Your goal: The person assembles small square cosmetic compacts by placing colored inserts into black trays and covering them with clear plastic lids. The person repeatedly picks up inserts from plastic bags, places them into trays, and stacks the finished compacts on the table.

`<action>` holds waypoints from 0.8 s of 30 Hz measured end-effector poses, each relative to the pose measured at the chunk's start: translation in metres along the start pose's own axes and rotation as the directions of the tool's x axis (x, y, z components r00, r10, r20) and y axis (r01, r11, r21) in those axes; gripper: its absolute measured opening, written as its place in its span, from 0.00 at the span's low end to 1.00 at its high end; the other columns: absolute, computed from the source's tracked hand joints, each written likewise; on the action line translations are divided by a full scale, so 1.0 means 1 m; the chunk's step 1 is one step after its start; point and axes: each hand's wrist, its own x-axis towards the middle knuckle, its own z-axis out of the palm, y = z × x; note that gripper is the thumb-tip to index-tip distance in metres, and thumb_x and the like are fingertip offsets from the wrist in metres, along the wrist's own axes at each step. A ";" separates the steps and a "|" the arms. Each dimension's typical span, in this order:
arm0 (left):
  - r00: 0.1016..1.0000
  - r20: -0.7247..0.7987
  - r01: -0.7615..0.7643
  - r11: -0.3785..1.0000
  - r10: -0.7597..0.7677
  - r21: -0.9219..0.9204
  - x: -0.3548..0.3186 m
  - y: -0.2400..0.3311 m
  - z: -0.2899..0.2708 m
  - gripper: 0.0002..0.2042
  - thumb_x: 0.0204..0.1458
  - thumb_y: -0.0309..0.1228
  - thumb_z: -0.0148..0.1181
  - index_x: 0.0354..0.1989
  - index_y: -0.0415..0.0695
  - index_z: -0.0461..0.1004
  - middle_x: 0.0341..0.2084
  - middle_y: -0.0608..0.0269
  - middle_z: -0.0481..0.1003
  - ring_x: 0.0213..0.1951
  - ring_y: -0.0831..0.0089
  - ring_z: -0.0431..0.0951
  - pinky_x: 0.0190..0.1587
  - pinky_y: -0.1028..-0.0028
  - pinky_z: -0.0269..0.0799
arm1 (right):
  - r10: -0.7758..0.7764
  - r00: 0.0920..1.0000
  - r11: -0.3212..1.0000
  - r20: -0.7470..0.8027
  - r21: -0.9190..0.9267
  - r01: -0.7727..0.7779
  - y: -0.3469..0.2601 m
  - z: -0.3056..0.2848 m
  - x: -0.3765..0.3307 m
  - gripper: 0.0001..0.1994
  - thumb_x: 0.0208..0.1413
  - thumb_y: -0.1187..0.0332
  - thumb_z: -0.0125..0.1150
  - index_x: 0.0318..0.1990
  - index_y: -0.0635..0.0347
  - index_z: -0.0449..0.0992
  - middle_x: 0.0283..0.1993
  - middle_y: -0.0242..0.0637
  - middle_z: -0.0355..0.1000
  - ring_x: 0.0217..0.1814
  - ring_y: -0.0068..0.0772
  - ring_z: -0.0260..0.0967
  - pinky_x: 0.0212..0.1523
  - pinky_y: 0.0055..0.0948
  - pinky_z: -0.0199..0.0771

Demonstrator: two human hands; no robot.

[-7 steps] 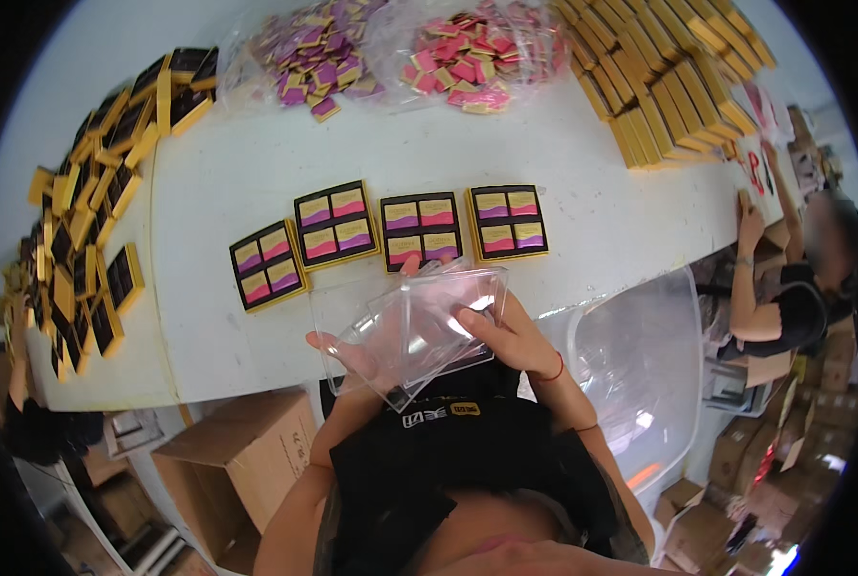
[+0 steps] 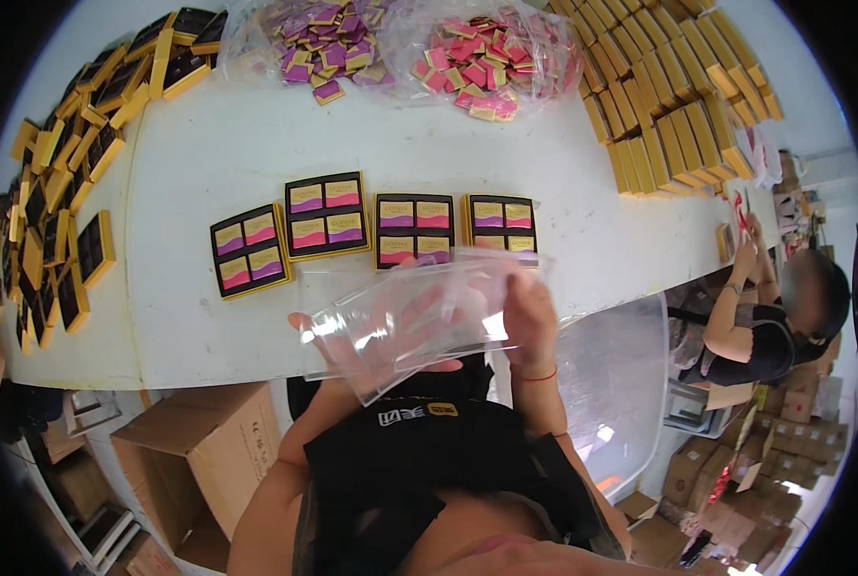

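Several clear plastic box lids [image 2: 448,336] are held in front of my body, stacked askew over one another. My left hand [image 2: 391,312] supports them from below, fingers showing through the plastic. Closed at the lids' right side, my right hand [image 2: 530,317] grips a clear lid [image 2: 487,264]; hand and lid are smeared by motion. Just beyond stand open black-and-gold boxes in a row: the leftmost box [image 2: 250,252], a second box [image 2: 325,213], a third box [image 2: 415,230] and the rightmost box [image 2: 501,221]. Each shows purple and pink wrapped squares; the lids partly cover the right two.
Gold boxes [image 2: 74,182] lie heaped at the left of the white table [image 2: 199,144]. Bags of purple squares [image 2: 333,43] and pink squares [image 2: 477,58] sit at the back. Stacked gold boxes [image 2: 679,106] fill the back right. A co-worker [image 2: 755,326] sits at right. Below are a carton [image 2: 199,451] and a clear plastic bin [image 2: 611,384].
My right hand has moved up and slightly right, and the lid in it has shifted apart from the others. My left hand keeps hold of the lids.
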 end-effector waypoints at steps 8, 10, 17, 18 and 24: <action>1.000 -0.002 -0.013 1.000 0.013 -0.022 0.003 -0.004 -0.002 0.69 0.26 0.80 0.56 0.74 0.57 0.29 0.73 0.49 0.39 0.72 0.42 0.39 0.63 0.27 0.40 | 0.246 0.965 0.962 0.095 -0.148 -0.231 -0.020 0.010 0.011 0.32 0.63 0.53 0.50 0.62 0.77 0.63 0.62 0.49 0.67 0.63 0.40 0.65 0.65 0.38 0.61; 1.000 -0.026 0.016 1.000 -0.017 -0.024 0.004 0.000 0.006 0.68 0.27 0.80 0.55 0.74 0.57 0.30 0.73 0.49 0.39 0.72 0.41 0.37 0.62 0.26 0.40 | 0.085 0.985 0.940 0.153 -0.340 -0.028 -0.015 0.020 0.011 0.34 0.64 0.51 0.47 0.65 0.76 0.58 0.69 0.50 0.58 0.71 0.39 0.55 0.70 0.38 0.51; 0.994 -0.073 0.080 0.994 -0.085 -0.072 0.007 0.003 0.010 0.65 0.30 0.81 0.52 0.75 0.58 0.32 0.73 0.49 0.38 0.72 0.38 0.33 0.62 0.25 0.39 | 0.177 0.976 0.931 0.126 0.299 -0.208 -0.014 0.038 0.022 0.30 0.67 0.58 0.42 0.70 0.68 0.52 0.74 0.48 0.50 0.76 0.47 0.47 0.73 0.40 0.49; 0.995 -0.066 0.076 0.994 -0.081 -0.074 0.007 0.004 0.010 0.65 0.30 0.81 0.52 0.75 0.58 0.33 0.73 0.49 0.37 0.72 0.37 0.32 0.61 0.24 0.39 | 0.076 0.985 0.890 0.152 0.435 -0.136 -0.014 0.025 0.024 0.27 0.67 0.60 0.41 0.69 0.68 0.54 0.72 0.48 0.53 0.74 0.46 0.51 0.72 0.42 0.51; 1.000 0.026 -0.013 0.999 0.014 -0.035 -0.009 0.017 0.003 0.58 0.37 0.80 0.46 0.75 0.62 0.35 0.73 0.49 0.40 0.72 0.36 0.31 0.62 0.25 0.30 | -0.683 0.728 0.334 0.059 -0.861 0.383 -0.044 -0.041 0.041 0.22 0.61 0.78 0.43 0.63 0.70 0.62 0.67 0.49 0.63 0.69 0.54 0.59 0.69 0.51 0.55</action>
